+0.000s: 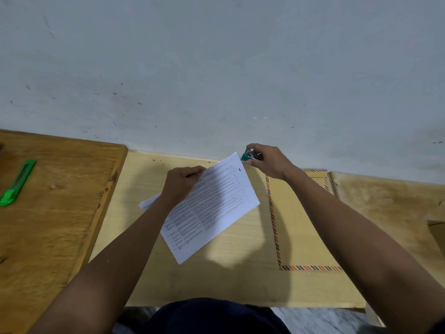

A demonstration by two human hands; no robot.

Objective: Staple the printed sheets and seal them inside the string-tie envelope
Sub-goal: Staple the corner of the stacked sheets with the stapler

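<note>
Holding the printed sheets (212, 208) tilted above the pale wooden desk (216, 280), the left hand (179, 184) pinches their upper left edge between thumb and fingers, while the right hand (267, 161) is closed around a small green stapler (248, 156) whose mouth meets the far top corner of the stack. Paper this thin is light and floppy, so it will likely sag and fan unless pinched close to an edge; the grip near the top looks sound for keeping the corners aligned under the stapler. The stapler is small and rigid, probably needing a firm squeeze from thumb and fingers. How many sheets are in the stack cannot be told; a white edge shows behind the left wrist, whether a separate sheet or part of the stack is unclear. One string-tie envelope (303, 225), brown with striped borders, lies flat on the desk under the right forearm, stiff enough to slide sheets into. One stapler is visible, and one green utility knife (16, 183) lies on the darker board (48, 237) at left.
</note>
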